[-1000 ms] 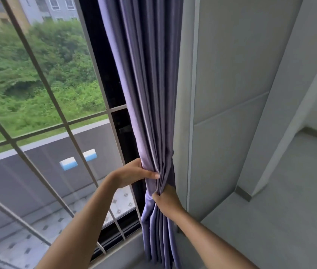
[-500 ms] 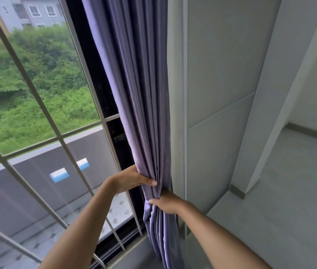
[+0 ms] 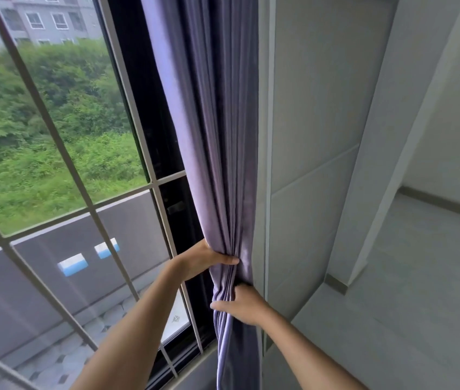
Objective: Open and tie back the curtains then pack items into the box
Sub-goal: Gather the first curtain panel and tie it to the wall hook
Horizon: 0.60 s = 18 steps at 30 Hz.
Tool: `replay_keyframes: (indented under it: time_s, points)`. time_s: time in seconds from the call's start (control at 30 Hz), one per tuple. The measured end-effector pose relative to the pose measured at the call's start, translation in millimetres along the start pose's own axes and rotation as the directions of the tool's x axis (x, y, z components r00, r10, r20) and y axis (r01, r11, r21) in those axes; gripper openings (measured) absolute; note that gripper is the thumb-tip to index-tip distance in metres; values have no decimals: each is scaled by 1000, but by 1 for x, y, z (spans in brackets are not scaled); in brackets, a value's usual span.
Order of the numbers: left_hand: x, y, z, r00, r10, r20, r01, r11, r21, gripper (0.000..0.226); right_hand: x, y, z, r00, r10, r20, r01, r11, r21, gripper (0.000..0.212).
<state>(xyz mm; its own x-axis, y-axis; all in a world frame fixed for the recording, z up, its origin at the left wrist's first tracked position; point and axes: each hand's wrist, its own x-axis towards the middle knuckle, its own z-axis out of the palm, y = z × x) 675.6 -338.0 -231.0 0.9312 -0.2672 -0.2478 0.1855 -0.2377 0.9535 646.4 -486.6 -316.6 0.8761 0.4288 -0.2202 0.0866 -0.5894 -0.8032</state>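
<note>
Purple curtain [image 3: 211,142] drawn fully aside and gathered into a narrow bundle against the wall panel [image 3: 316,114] at the right edge of the window [image 3: 62,153], presumably to make it slim enough for a tie-back. Left hand [image 3: 203,260] curled round the bundle's window side with thumb across the folds; right hand [image 3: 241,304] just below, pinching the pleats together from the wall side. No tie-back, hook or box in view; fingers behind the cloth hidden, curtain top and hem cut off.
</note>
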Motion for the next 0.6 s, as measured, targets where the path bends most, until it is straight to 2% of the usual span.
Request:
replay_keyframes:
  time_s: [0.03,0.07,0.1,0.13,0.17,0.23,0.27,0.3,0.33,0.43,0.5,0.53,0.6]
  points:
    - [1,-1,-2,1000,2,-9,-2,1000,-14,52,-9,0,-2,988,-35,-152,40,999,30,23]
    - [2,-2,-5,1000,5,-11,-5,999,-38,50,-18,0,-5,926,-84,-369,113,992,60,23]
    - [2,-3,-6,1000,8,-6,-8,998,-58,49,-24,0,-9,813,-136,-567,204,977,58,25]
    - [1,-2,-7,1000,16,8,-15,998,-67,48,-26,0,-14,718,-181,-672,267,963,25,33]
    - [1,-1,-7,999,25,25,-24,998,-65,47,-26,-3,-18,712,-202,-673,302,953,34,51]
    - [-1,0,-3,998,52,45,-49,997,-61,48,-17,-10,-22,875,-155,-459,268,944,191,86]
    - [-2,1,-1,997,63,39,-61,996,-59,49,-10,-12,-20,922,-130,-365,227,944,239,88]
    - [-3,-1,2,997,75,12,-74,996,-55,49,-3,-12,-16,933,-111,-341,206,944,256,80]
    - [-3,-4,5,995,88,-43,-90,995,-52,50,2,-11,-12,920,-86,-383,187,954,236,67]
    - [-6,-21,17,949,126,-291,-153,986,-71,39,11,-5,2,873,-47,-486,193,947,255,39]
    - [-8,-34,29,869,219,-444,-255,967,-23,40,12,1,11,874,-35,-486,185,947,264,32]
    - [-8,-40,36,802,277,-529,-293,955,55,48,12,5,16,876,-25,-482,175,948,268,29]
    - [-13,-49,52,632,349,-691,-282,935,214,61,11,17,30,867,11,-498,141,953,267,25]
